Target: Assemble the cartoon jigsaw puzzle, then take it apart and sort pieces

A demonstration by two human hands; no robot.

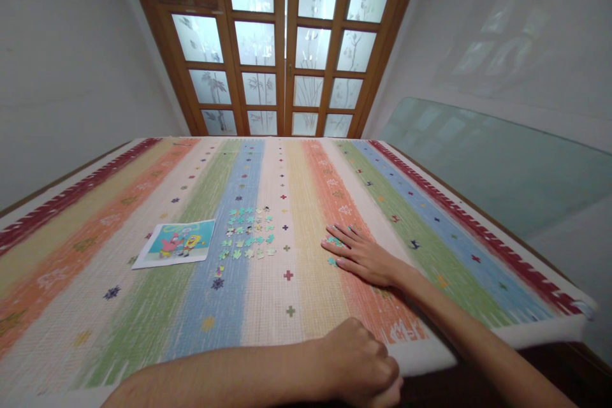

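My right hand (pixel 363 258) lies flat with fingers spread on the orange and yellow stripes of the cloth. Under and between its fingers show small teal jigsaw pieces (pixel 335 241), partly covered by the hand. One loose teal piece (pixel 331 262) sits just below the fingertips. Close to the near edge, my left hand (pixel 358 360) is closed in a fist, and its inside is hidden. Left of centre, several jigsaw pieces (pixel 248 242) are spread in rough rows, apart from one another. Beside them lies a picture sheet (pixel 179 243) with a pink and a yellow cartoon figure.
A striped cloth (pixel 287 293) with printed shapes covers the wide, padded surface. A few yellow and pink pieces (pixel 220 271) lie below the rows. Wooden doors with frosted panes (pixel 258 41) stand behind, and a greenish glass panel (pixel 488 159) leans at the right wall.
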